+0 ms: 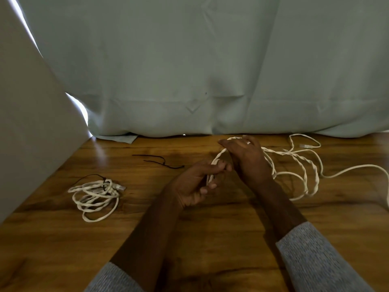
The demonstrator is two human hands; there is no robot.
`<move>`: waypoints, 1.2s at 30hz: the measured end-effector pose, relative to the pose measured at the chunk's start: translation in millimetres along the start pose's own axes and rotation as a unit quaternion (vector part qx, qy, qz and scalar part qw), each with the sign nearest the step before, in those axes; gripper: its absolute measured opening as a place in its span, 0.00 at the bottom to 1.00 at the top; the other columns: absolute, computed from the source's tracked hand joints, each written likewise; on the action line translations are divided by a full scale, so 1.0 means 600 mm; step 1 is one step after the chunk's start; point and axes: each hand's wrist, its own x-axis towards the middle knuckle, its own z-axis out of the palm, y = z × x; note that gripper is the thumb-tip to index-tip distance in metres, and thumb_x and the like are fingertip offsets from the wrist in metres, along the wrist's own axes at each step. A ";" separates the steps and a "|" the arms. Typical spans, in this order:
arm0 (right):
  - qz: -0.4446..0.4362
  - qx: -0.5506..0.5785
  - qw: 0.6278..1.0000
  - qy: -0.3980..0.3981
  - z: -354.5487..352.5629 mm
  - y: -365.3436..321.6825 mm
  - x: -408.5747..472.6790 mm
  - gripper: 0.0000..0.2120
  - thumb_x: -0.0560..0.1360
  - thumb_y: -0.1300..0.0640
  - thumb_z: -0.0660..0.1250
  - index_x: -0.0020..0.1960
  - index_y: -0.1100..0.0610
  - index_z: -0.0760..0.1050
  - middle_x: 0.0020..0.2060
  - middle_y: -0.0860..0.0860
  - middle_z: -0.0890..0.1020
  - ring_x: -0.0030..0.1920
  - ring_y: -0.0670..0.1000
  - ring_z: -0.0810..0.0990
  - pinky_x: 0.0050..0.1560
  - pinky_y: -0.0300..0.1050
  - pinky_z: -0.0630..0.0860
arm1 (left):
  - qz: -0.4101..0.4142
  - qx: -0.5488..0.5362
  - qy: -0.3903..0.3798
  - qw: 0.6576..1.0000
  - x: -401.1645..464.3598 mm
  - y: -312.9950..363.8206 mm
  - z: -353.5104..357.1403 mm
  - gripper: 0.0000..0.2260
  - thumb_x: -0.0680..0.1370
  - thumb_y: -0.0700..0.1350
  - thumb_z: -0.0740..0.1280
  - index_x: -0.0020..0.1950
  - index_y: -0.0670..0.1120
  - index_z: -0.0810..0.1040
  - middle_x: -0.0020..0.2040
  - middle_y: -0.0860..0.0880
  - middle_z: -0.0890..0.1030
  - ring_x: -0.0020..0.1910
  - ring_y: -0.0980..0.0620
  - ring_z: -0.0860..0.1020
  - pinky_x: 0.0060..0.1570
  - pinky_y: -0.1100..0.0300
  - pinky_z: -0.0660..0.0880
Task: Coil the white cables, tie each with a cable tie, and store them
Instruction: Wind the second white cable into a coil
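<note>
A loose white cable (303,165) sprawls in loops over the right of the wooden table (210,228). My left hand (195,184) is closed on one end of it, with the plug showing between the fingers. From there the cable runs up to my right hand (246,159), which grips a loop of it, fingers spread. A second white cable (94,194) lies coiled at the left with a black tie around it. One spare black cable tie (160,161) lies behind the left hand.
A pale green curtain (189,70) hangs along the table's far edge. A grey panel (27,133) slants along the left side. The loose cable's far plug (305,145) rests near the curtain at the right.
</note>
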 end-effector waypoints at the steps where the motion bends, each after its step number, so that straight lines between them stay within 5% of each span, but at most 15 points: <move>1: -0.001 0.013 1.000 -0.011 0.003 0.002 -0.002 0.21 0.73 0.61 0.65 0.66 0.55 0.78 0.53 0.53 0.85 0.54 0.55 0.83 0.68 0.53 0.66 | 0.005 0.001 -0.004 1.000 -0.001 0.000 0.002 0.13 0.81 0.45 0.63 0.58 0.36 0.75 0.28 0.48 0.76 0.19 0.60 0.69 0.23 0.64 0.55; 4: -0.002 0.028 0.999 -0.043 0.011 -0.003 -0.004 0.18 0.75 0.62 0.67 0.64 0.56 0.78 0.56 0.52 0.85 0.55 0.52 0.84 0.69 0.58 0.68 | 0.055 -0.034 -0.043 0.997 -0.004 0.003 0.012 0.19 0.83 0.41 0.59 0.72 0.32 0.68 0.39 0.44 0.84 0.26 0.57 0.79 0.25 0.67 0.68; 6: 0.020 0.006 0.997 -0.077 0.012 -0.010 -0.003 0.16 0.74 0.65 0.70 0.59 0.54 0.79 0.52 0.52 0.86 0.53 0.54 0.84 0.71 0.61 0.66 | 0.103 -0.092 -0.085 0.987 -0.004 0.008 0.013 0.23 0.82 0.40 0.61 0.75 0.32 0.62 0.50 0.41 0.85 0.38 0.52 0.85 0.36 0.64 0.79; 11: 0.027 -0.021 0.996 -0.086 0.006 -0.032 0.000 0.10 0.76 0.56 0.63 0.56 0.51 0.78 0.40 0.50 0.83 0.46 0.54 0.82 0.72 0.68 0.59 | 0.184 -0.283 -0.127 0.933 0.002 0.019 0.003 0.30 0.82 0.36 0.61 0.79 0.38 0.48 0.68 0.37 0.76 0.63 0.42 0.80 0.59 0.48 0.78; 19: 0.012 0.028 0.992 -0.124 0.013 -0.051 0.014 0.10 0.75 0.49 0.60 0.51 0.49 0.78 0.34 0.51 0.82 0.35 0.58 0.80 0.41 0.46 0.68 | 0.260 -0.336 -0.021 0.905 0.006 0.048 -0.008 0.19 0.81 0.34 0.60 0.73 0.34 0.69 0.70 0.38 0.75 0.68 0.42 0.75 0.68 0.47 0.72; 26: -0.002 0.150 0.964 -0.220 0.014 -0.081 0.008 0.06 0.71 0.49 0.69 0.48 0.45 0.78 0.35 0.42 0.78 0.39 0.45 0.79 0.42 0.45 0.76 | 0.325 -0.236 0.169 0.900 0.021 0.047 -0.012 0.16 0.82 0.41 0.56 0.68 0.37 0.72 0.68 0.44 0.77 0.63 0.48 0.80 0.63 0.51 0.76; 30: 0.023 0.181 0.948 -0.262 0.013 -0.086 0.004 0.08 0.71 0.45 0.67 0.49 0.45 0.77 0.43 0.43 0.82 0.43 0.46 0.80 0.44 0.49 0.79 | 0.309 -0.119 0.249 0.910 0.033 0.033 -0.014 0.10 0.85 0.40 0.55 0.64 0.39 0.69 0.64 0.41 0.80 0.60 0.46 0.81 0.61 0.48 0.78; 33: 0.031 0.219 0.934 -0.282 0.013 -0.083 0.000 0.15 0.69 0.45 0.66 0.54 0.48 0.78 0.46 0.45 0.83 0.44 0.44 0.81 0.45 0.50 0.80 | 0.281 0.060 0.301 0.909 0.041 0.018 -0.011 0.16 0.85 0.40 0.55 0.73 0.40 0.61 0.61 0.38 0.81 0.58 0.47 0.82 0.60 0.54 0.78; 36: 0.044 0.253 0.918 -0.303 0.005 -0.082 -0.004 0.14 0.71 0.58 0.70 0.57 0.54 0.79 0.44 0.48 0.84 0.41 0.45 0.82 0.42 0.47 0.79 | 0.259 0.287 0.331 0.861 0.043 0.002 -0.014 0.18 0.85 0.42 0.57 0.75 0.44 0.63 0.53 0.47 0.85 0.57 0.52 0.83 0.60 0.55 0.77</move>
